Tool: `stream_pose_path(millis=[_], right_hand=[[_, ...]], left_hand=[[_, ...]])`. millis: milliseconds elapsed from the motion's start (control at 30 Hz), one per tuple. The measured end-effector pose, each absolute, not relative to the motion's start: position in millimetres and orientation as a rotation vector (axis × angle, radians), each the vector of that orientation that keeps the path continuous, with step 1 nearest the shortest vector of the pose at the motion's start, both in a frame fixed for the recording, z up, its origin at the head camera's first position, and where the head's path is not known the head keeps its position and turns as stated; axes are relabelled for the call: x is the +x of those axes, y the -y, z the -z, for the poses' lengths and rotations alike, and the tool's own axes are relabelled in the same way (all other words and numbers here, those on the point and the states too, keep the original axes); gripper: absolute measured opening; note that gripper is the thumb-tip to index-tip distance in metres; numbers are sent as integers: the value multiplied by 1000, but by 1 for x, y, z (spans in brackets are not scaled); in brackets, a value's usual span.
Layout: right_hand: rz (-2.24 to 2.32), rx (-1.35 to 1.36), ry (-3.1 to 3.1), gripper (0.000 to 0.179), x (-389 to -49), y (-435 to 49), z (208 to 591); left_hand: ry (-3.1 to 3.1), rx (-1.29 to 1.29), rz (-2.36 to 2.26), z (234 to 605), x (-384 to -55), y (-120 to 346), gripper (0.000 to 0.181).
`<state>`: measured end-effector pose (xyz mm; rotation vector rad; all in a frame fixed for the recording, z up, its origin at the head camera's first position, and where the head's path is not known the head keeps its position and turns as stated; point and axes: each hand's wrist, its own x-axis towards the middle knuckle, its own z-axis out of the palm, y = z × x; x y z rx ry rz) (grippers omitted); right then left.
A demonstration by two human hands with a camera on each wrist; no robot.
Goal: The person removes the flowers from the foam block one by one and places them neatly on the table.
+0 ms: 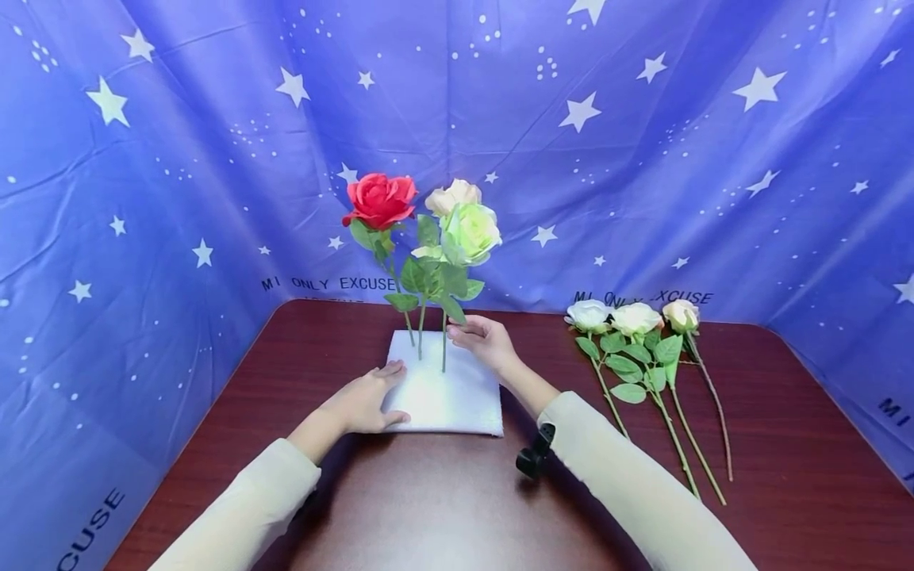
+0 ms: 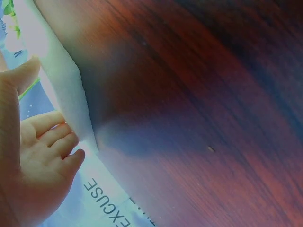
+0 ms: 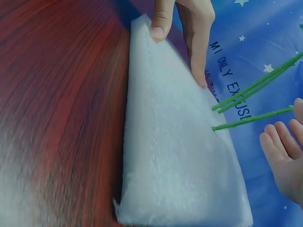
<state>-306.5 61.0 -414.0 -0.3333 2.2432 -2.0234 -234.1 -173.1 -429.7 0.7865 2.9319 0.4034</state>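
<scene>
The white foam block [image 1: 457, 408] lies flat on the bench [image 1: 457, 507], a little left of the middle. Three flowers stand in its far part: a red flower [image 1: 381, 200], a cream flower [image 1: 450, 197] and a pale green flower [image 1: 473, 234].

The left hand [image 1: 367, 399] is spread at the block's left edge, pressing lightly, I think, with nothing pinched. The right hand [image 1: 487, 342] is by the green flower's stem [image 1: 444, 345]. Its fingers are loose and a bit bent, with a gap to the thumb. I can't tell if the tips touch the stem.

To do this well, the left hand should keep the block still while the stem gets set. Push straight down, low on the stem, so it doesn't bend. Then let go gently, so the leaves don't catch and tug it out.

The head view shows all three blooms, and more flowers [image 1: 635, 319] lying on the right. The right wrist view cuts the blooms off, but shows up close where the stems go in. Only the left wrist view shows the left palm, with fingertips by the block's side.
</scene>
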Motion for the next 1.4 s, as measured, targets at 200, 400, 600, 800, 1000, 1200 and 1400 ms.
stream_pose_path(millis=[200, 400, 600, 800, 1000, 1200, 1400], right_hand=[[2032, -384, -2178, 38, -308, -53, 416], [2098, -372, -2075, 39, -309, -49, 415], [2232, -338, -1989, 32, -307, -46, 414], [2256, -352, -2040, 30, -308, -46, 417], [2270, -335, -2100, 26, -309, -47, 418], [2272, -366, -2174, 26, -310, -48, 418], [2308, -358, -2190, 25, -310, -48, 417]], left_hand=[[-2936, 786, -407, 431, -233, 172, 77], [-2938, 788, -397, 429, -232, 173, 78], [-2944, 802, -389, 428, -233, 173, 78], [-2940, 785, -398, 429, -232, 173, 78], [-2948, 793, -380, 429, -233, 171, 78], [-2942, 768, -364, 428, -233, 170, 79], [-2942, 754, -374, 427, -232, 169, 78]])
